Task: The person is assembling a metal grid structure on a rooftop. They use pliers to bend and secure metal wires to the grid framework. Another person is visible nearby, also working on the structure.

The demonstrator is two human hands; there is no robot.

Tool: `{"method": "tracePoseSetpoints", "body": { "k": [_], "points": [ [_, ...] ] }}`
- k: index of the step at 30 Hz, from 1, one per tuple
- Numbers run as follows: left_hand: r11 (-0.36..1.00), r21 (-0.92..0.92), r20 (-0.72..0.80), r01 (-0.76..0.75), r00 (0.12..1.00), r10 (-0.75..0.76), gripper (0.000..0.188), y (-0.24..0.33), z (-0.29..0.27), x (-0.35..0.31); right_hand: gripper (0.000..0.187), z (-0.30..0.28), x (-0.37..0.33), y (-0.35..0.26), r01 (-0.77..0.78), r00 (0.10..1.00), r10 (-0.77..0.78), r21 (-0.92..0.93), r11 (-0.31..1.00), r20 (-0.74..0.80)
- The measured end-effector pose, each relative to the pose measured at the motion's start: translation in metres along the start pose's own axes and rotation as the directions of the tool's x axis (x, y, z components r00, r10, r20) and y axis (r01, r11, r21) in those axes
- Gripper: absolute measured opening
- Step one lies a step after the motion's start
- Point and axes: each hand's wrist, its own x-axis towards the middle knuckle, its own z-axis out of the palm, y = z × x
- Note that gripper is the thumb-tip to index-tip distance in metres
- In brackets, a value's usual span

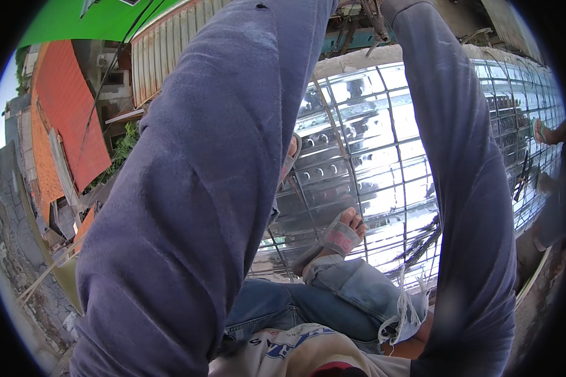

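Both my arms, in purple-grey sleeves, stretch up and away past the top of the head view. The left sleeve (188, 157) runs out of the picture there, and its hand is cut off. At the top edge, just beyond the right cuff, a small grey-brown part of my right hand (399, 5) shows; its fingers cannot be made out. Close beside it is a thin brown piece (376, 22), too small to name. Below and between my arms lies a grid of steel reinforcing bars (393, 119) over shiny ribbed metal decking (371, 163).
My sandalled foot (346, 232) rests on the bar grid. A dark bundle of wire (421, 242) lies near my frayed jeans (352, 289). A rough concrete edge (390, 55) borders the decking's far side. At right is another person's foot (547, 133). Red roofing (66, 107) stands left.
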Motion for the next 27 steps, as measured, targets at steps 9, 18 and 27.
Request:
{"method": "tracePoseSetpoints", "body": {
  "k": [9, 18, 27],
  "points": [
    [0.776, -0.316, -0.211, -0.546, 0.838, 0.503, 0.020, -0.009, 0.058, -0.194, 0.013, -0.011, -0.102, 0.006, 0.381, 0.900, -0.434, -0.430, 0.818, -0.028],
    [0.967, 0.073, 0.387, -0.244, 0.901, 0.198, 0.034, 0.061, -0.005, -0.183, 0.017, 0.013, -0.086, -0.017, 0.119, 0.987, -0.115, 0.031, 0.992, -0.109],
    [-0.018, 0.675, 0.423, -0.737, 0.366, 0.829, 0.032, 0.006, 0.009, -0.136, 0.011, 0.027, -0.108, -0.016, 0.332, 0.941, -0.330, 0.025, 0.943, -0.071]
  ]
}}
